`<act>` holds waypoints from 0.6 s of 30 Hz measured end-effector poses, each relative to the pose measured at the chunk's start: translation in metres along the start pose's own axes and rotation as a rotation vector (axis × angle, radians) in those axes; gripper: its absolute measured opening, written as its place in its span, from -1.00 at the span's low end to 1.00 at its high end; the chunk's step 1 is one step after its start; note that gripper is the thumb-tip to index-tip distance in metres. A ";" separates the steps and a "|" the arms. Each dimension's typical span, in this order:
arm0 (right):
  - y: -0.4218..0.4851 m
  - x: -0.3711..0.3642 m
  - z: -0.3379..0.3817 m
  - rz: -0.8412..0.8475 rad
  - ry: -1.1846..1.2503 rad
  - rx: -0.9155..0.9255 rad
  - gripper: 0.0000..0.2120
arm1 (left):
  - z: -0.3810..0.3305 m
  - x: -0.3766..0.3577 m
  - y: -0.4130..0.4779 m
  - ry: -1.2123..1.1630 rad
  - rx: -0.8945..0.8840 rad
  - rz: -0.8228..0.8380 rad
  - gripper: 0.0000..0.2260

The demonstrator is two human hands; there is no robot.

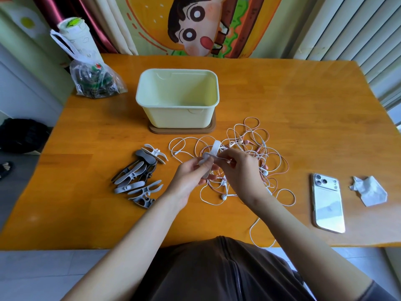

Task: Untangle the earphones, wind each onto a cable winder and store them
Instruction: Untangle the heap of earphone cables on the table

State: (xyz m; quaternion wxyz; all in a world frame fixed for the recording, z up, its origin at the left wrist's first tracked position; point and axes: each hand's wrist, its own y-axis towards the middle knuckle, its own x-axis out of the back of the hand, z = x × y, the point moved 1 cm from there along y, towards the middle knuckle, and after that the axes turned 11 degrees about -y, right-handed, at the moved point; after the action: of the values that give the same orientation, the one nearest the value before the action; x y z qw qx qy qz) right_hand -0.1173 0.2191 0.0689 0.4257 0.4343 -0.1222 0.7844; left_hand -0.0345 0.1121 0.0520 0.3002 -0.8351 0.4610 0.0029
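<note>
Table: keeps everything within my reach | box: behind, open-topped for storing | earphones: tangled heap under my hands | left hand: grips white winder steady | right hand: seemingly pinches earphones cord to wind.

On the bench, a box stands on a mat at upper centre of the frame, a bag at upper left, cable winders piled left of centre, earphones at centre, and a phone and tissue at right.
</note>
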 end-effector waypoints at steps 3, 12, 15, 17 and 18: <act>0.000 0.000 0.000 0.011 0.061 -0.080 -0.88 | 0.003 -0.001 -0.001 0.064 -0.024 -0.010 -0.79; -0.004 -0.001 -0.001 0.042 -0.033 0.000 -0.93 | 0.007 -0.003 -0.002 -0.045 0.022 -0.024 -0.86; -0.005 -0.001 0.000 0.026 -0.036 0.034 -0.92 | 0.006 -0.004 -0.001 -0.091 0.044 -0.033 -0.87; -0.005 0.000 0.000 0.016 -0.001 0.048 -0.89 | 0.004 -0.005 -0.001 -0.107 0.054 -0.035 -0.87; -0.006 0.000 0.000 0.012 0.007 0.054 -0.88 | 0.004 -0.005 0.000 -0.108 0.058 -0.035 -0.86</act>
State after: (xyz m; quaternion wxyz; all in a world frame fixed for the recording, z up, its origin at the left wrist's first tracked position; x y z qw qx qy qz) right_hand -0.1129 0.2225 0.0674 0.4095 0.4421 -0.1022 0.7915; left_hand -0.0362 0.1180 0.0505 0.3486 -0.8327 0.4293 0.0292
